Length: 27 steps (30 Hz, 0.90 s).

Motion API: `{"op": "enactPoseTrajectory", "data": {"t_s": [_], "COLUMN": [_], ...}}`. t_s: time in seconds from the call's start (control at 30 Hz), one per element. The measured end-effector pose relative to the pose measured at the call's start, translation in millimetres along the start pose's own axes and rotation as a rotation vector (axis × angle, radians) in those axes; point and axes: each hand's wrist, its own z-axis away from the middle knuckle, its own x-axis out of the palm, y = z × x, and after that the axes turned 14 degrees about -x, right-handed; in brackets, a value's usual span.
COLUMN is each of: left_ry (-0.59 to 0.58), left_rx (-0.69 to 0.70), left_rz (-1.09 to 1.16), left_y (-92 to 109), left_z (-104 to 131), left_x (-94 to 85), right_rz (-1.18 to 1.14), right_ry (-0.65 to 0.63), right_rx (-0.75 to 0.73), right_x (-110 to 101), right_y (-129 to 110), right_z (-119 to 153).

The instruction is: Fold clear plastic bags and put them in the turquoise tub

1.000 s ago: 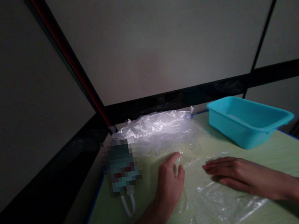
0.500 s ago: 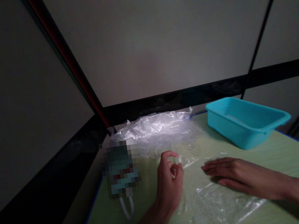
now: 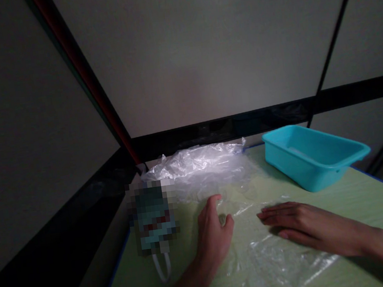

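Note:
A clear plastic bag (image 3: 277,259) lies spread on the green tabletop in front of me, its edges hard to make out. My right hand (image 3: 295,224) rests flat on the bag's right part, fingers stretched out and pointing left. At the bag's upper left is my left hand (image 3: 215,234), its thumb and fingers apart with nothing visible between them. Whether its fingertips touch the plastic, I cannot tell. Farther back, a crumpled heap of clear plastic bags (image 3: 197,161) lies along the table's far edge.
A turquoise plastic basin (image 3: 307,166) stands at the back right of the table (image 3: 372,204). On the left lies a blurred-out item (image 3: 155,219) with a white loop (image 3: 163,269). Pale panels (image 3: 214,46) with dark borders rise behind the table.
My left thumb and fingers have parted from a near pinch at the bag's edge, and the hand has shifted slightly left. My right hand has stayed in place.

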Motion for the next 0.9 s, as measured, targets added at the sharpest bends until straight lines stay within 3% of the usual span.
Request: {"op": "enactPoseTrajectory", "data": {"t_s": [0.6,0.9], "left_ry": [-0.196,-0.186], "left_rx": [-0.052,0.014], "left_rz": [0.283,0.371], "left_y": [7,13], "left_z": [2,2], "left_x": [4.8,0.4], "right_rz": [-0.036,-0.041], "right_ry": [0.045,0.037], "right_rx": [-0.011,0.003], "right_x": [0,-1], "right_y": [0,-1], "right_z": [1,-1]}}
